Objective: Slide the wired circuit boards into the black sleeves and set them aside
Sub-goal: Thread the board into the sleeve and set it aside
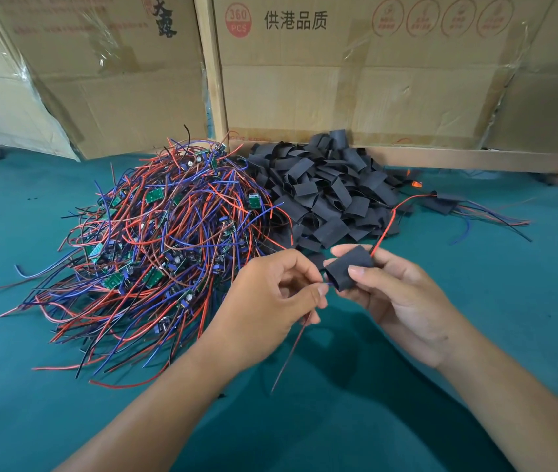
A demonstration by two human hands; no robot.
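Right hand point(403, 294) grip wrapped round black sleeve point(347, 269), held above green worktop point(475, 318). Left hand point(277, 298) grip pinching wires point(299, 332) at sleeve mouth. Board pile point(155, 247) left, sleeve heap point(325, 192) behind.

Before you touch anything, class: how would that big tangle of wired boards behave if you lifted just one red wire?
Probably floppy: the wires in the tangle of wired boards curve and droop loosely. Likely to snag, since the strands cross and loop, so neighbours may drag along. The small green boards suggest little weight.
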